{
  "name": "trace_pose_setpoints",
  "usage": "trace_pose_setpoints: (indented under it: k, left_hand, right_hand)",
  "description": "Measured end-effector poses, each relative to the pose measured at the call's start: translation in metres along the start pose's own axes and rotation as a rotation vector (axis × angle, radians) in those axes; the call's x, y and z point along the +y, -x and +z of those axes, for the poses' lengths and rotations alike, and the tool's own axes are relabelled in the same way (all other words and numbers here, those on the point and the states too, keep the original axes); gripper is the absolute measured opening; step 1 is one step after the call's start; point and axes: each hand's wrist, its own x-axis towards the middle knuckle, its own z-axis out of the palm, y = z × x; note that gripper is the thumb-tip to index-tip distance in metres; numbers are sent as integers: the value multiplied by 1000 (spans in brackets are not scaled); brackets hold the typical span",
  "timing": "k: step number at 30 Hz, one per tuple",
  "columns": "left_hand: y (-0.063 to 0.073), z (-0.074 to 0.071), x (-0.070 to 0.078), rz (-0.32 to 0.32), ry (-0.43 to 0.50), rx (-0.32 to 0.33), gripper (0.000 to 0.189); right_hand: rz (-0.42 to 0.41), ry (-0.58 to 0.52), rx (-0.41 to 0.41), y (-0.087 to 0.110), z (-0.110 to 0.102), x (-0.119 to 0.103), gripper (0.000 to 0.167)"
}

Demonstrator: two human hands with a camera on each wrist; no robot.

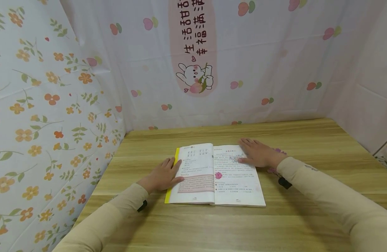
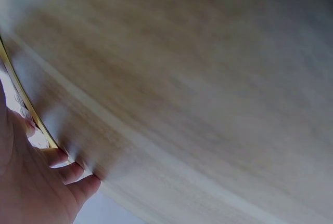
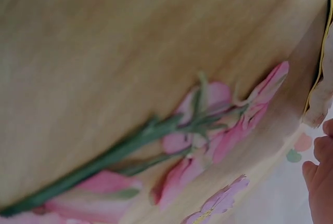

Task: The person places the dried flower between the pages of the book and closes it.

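Note:
An open book (image 1: 196, 164) with printed pages and a yellow cover edge lies flat on the wooden table. My left hand (image 1: 163, 176) rests at its left edge, thumb over the left page. In the left wrist view, the fingers of that hand (image 2: 41, 182) reach past the yellow edge onto the wood. Spread over the upper right page, my right hand (image 1: 257, 154) partly covers a line drawing there. Beside my right wrist lies a pink flower on a green stem (image 3: 177, 130), with a purple flower (image 3: 218, 200) close by; the forearm hides most of them in the head view.
The wooden table (image 1: 231, 231) runs back to a white curtain (image 1: 269, 70) with fruit prints and a rabbit picture. Another curtain (image 1: 39, 122), printed with orange flowers, hangs along the left side. A dark wrist strap piece (image 1: 284, 182) shows under the right sleeve.

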Motion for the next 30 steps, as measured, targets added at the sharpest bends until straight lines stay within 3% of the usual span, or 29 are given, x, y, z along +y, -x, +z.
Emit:
trace_pose_setpoints:
  k: [12,22,30]
  left_hand:
    - [0,1,0,-5,-12,1,76]
    - [0,2,0,5,-6,13,76]
    - [0,1,0,-2,2,2,76]
  right_hand:
    - [32,19,-19,-2,5,6,101]
    - [31,32,28,-4,1,5,100]
    - [65,-82,137,-4,-3,1,79]
